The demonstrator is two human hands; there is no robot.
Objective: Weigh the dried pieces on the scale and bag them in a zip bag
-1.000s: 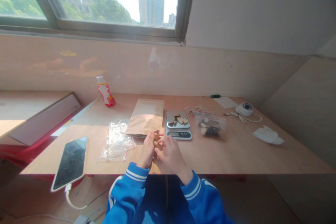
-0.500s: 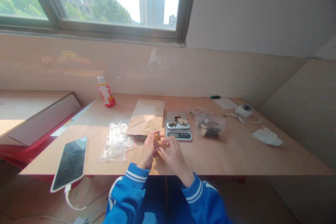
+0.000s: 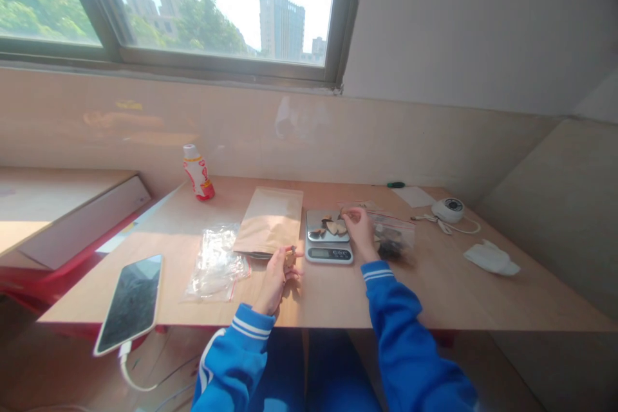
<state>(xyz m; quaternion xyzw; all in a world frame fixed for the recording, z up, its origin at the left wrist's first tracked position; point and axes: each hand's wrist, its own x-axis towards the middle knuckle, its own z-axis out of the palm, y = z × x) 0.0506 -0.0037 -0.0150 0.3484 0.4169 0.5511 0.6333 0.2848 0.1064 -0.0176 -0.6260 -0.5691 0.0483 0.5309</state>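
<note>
Your right hand (image 3: pixel 358 226) is reaching over the scale (image 3: pixel 328 236), fingers pinching a small piece above its pan. Your left hand (image 3: pixel 279 269) is gripping another piece near the bench's (image 3: pixel 434 283) near edge. Next move looks like releasing onto the pan. Zip bag (image 3: pixel 393 235) is sitting just right; paper pouch (image 3: pixel 269 220) left.

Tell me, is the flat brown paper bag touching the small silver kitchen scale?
Apart. The head view shows a strip of bare table between the flat brown paper bag and the small silver kitchen scale.

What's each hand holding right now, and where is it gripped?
Left hand pinches a small brown piece at its fingertips. Right hand reaches over the scale; its hold cannot be told.
</note>
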